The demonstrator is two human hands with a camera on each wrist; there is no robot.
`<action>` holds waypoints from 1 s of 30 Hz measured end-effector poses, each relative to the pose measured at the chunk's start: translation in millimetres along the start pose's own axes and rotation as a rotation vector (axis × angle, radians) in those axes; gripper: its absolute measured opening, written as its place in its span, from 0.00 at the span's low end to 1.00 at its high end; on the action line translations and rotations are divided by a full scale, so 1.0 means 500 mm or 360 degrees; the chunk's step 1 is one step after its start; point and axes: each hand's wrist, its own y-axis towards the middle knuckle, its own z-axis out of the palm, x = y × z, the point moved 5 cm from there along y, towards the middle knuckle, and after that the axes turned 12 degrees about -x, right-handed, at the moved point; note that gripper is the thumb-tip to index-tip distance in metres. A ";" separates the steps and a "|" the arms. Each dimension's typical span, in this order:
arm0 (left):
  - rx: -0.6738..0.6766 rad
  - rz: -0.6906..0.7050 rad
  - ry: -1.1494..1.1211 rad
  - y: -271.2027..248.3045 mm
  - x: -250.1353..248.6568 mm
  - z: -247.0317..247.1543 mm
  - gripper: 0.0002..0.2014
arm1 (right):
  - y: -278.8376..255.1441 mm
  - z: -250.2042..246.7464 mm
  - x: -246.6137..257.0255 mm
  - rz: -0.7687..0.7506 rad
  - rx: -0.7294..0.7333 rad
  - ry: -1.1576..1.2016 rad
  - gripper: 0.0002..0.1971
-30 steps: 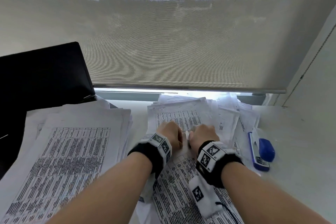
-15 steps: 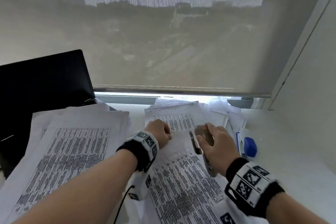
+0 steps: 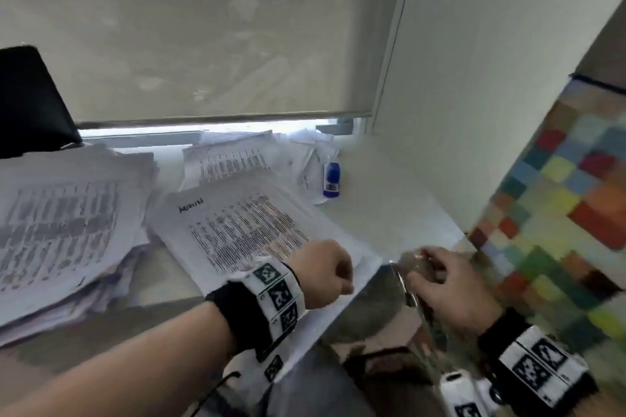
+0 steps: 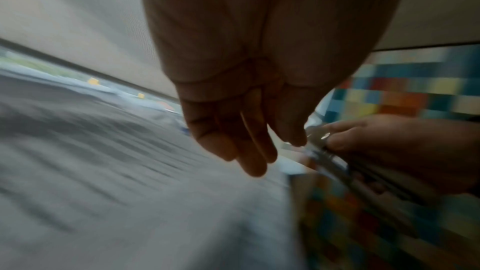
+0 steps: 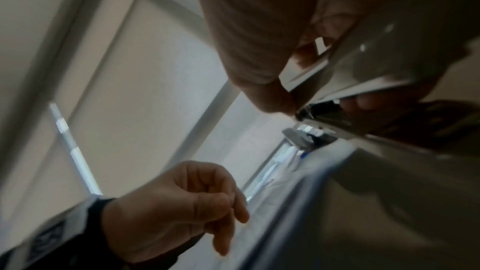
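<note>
My right hand [image 3: 443, 288] grips a shiny metal stapler [image 3: 411, 276] at the desk's near right corner, just off the edge of the papers. In the right wrist view the stapler [image 5: 376, 65] fills the upper right, with fingers wrapped round it. In the left wrist view the same stapler [image 4: 330, 151] shows at the right. My left hand [image 3: 325, 276] hovers over the lower right corner of a printed sheet [image 3: 244, 223]. Its fingers [image 4: 244, 130] hang loosely curled, and I see nothing in them. The two hands are close together but apart.
A thick stack of printed pages [image 3: 64, 227] lies at the left, in front of a black screen [image 3: 30, 101]. A blue stapler [image 3: 331, 179] sits on loose sheets at the back. A roller blind [image 3: 203, 37] covers the window. A colourful checked surface [image 3: 555, 234] stands at the right.
My right hand has carried the metal stapler right and toward me, off the papers. My left hand has drawn back from the top of the sheet. The head view has swung right.
</note>
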 end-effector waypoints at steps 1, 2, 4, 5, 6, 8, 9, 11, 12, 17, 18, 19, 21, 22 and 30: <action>0.0040 0.0061 0.0053 -0.007 -0.041 0.033 0.13 | -0.023 -0.019 -0.034 0.0048 0.0063 -0.0054 0.15; 0.0072 0.0112 0.0093 -0.013 -0.077 0.071 0.21 | -0.047 -0.029 -0.072 0.0127 0.0177 -0.0140 0.15; 0.0152 0.0176 0.0128 -0.011 -0.128 0.153 0.23 | -0.089 -0.033 -0.156 0.0360 0.0429 -0.0338 0.19; 0.0198 0.0174 0.0134 -0.003 -0.144 0.199 0.16 | -0.108 -0.032 -0.201 0.0463 0.0526 -0.0454 0.23; 0.0246 0.0153 0.0136 0.005 -0.158 0.240 0.09 | -0.122 -0.028 -0.245 0.0526 0.0581 -0.0594 0.26; 0.0322 0.0056 0.0193 0.022 -0.167 0.316 0.11 | -0.142 -0.015 -0.311 0.0588 0.0647 -0.0794 0.22; 0.0353 0.0000 0.0228 0.028 -0.163 0.351 0.13 | -0.148 -0.007 -0.337 0.0634 0.0652 -0.0806 0.18; 0.0407 -0.0115 0.0259 0.031 -0.157 0.408 0.16 | -0.154 0.004 -0.368 0.0707 0.0650 -0.0783 0.13; 0.0433 -0.0157 0.0260 0.030 -0.154 0.428 0.16 | -0.154 0.007 -0.378 0.0718 0.0633 -0.0797 0.12; 0.0401 -0.0178 0.0226 0.061 -0.120 0.480 0.24 | -0.142 0.004 -0.442 0.0812 0.0496 -0.0885 0.20; 0.0373 -0.0133 0.0235 0.071 -0.114 0.486 0.28 | -0.143 0.002 -0.451 0.0806 0.0508 -0.0915 0.20; 0.0370 -0.0097 0.0268 0.072 -0.122 0.471 0.28 | -0.143 -0.001 -0.453 0.0805 0.0519 -0.0927 0.19; 0.0380 -0.0057 0.0322 0.069 -0.153 0.419 0.19 | -0.138 -0.009 -0.444 0.0803 0.0523 -0.0911 0.17; 0.0392 -0.0055 0.0313 0.069 -0.169 0.395 0.13 | -0.129 -0.012 -0.437 0.0818 0.0501 -0.0859 0.16; 0.0139 -0.0217 -0.0371 0.129 -0.225 0.170 0.08 | -0.010 -0.102 -0.208 0.0458 0.0145 -0.0126 0.04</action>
